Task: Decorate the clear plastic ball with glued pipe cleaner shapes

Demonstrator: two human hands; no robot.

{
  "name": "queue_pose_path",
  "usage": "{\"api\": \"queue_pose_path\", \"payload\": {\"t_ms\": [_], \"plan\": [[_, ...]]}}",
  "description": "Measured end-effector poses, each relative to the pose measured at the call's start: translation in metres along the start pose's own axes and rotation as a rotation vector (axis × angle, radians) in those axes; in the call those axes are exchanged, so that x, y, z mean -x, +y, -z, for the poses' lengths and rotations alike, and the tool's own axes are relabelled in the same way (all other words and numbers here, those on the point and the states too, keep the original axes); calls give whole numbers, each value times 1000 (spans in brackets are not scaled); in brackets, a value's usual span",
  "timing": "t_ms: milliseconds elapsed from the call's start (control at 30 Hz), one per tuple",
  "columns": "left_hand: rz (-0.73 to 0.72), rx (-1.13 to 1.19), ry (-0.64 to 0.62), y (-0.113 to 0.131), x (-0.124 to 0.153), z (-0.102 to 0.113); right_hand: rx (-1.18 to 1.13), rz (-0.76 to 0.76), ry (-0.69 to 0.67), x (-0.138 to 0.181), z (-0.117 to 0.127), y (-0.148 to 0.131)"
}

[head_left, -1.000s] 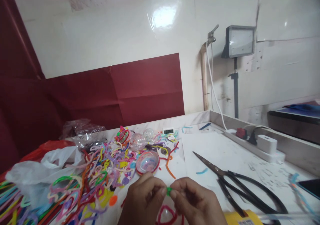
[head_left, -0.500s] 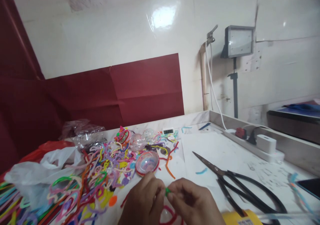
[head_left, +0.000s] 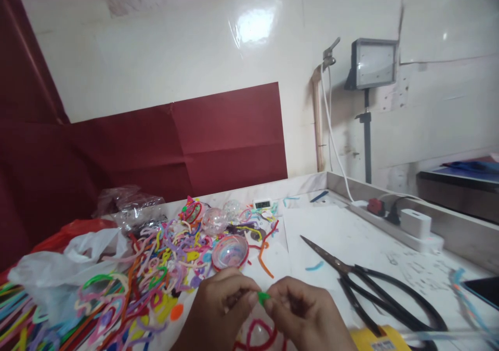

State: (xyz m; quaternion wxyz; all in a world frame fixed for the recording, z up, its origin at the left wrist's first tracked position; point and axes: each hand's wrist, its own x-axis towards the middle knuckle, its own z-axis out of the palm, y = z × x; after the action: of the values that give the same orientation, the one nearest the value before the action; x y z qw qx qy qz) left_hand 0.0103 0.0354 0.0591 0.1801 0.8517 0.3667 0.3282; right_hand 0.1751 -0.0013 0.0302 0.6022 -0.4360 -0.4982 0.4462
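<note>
My left hand [head_left: 224,307] and my right hand [head_left: 304,312] meet low in the middle, fingertips closed on a small green piece [head_left: 263,297]. What it is made of is too small to tell. Beneath them, a red pipe cleaner [head_left: 260,324] curves in a loop over something pale and round, mostly covered by my hands. Just beyond the left hand lies a clear bowl-shaped half ball [head_left: 230,252] with a red rim. A bent orange pipe cleaner [head_left: 265,262] rests to its right.
Colourful pipe cleaners [head_left: 132,273] are heaped on the left beside a white plastic bag [head_left: 50,275]. Large black-handled scissors [head_left: 351,273] lie on the right near a yellow object [head_left: 378,339]. Behind are clear balls [head_left: 214,221], a small digital display [head_left: 262,204] and a power strip [head_left: 397,231].
The fingers of my left hand have shifted and spread a little, so more of the green piece and of the red loop below shows. Both hands keep hold of the green piece.
</note>
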Motion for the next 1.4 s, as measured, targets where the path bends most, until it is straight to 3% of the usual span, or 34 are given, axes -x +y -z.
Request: {"api": "queue_pose_path", "payload": {"t_ms": [367, 600, 667, 800, 900, 1000, 1100, 1200, 1400], "plan": [[221, 251, 231, 16, 1, -18, -141, -98, 41, 1, -3, -2], [411, 480, 271, 18, 4, -30, -201, -71, 115, 3, -5, 5], [365, 427, 293, 17, 5, -32, -216, -76, 113, 4, -6, 5], [107, 87, 351, 11, 7, -29, -235, -89, 53, 2, -7, 9], [-49, -128, 275, 6, 7, -23, -214, -63, -25, 0, -4, 16], [-148, -242, 180, 2, 6, -17, 44, 84, -100, -2, 1, 20], [-185, -292, 128, 1, 6, -15, 370, 270, -114, 0, 7, 17], [-181, -327, 58, 1, 7, -16, 449, 351, -72, 1, 9, 10], [-97, -183, 100, 2, 8, -19, 213, 90, -75, 2, 4, 7]]}}
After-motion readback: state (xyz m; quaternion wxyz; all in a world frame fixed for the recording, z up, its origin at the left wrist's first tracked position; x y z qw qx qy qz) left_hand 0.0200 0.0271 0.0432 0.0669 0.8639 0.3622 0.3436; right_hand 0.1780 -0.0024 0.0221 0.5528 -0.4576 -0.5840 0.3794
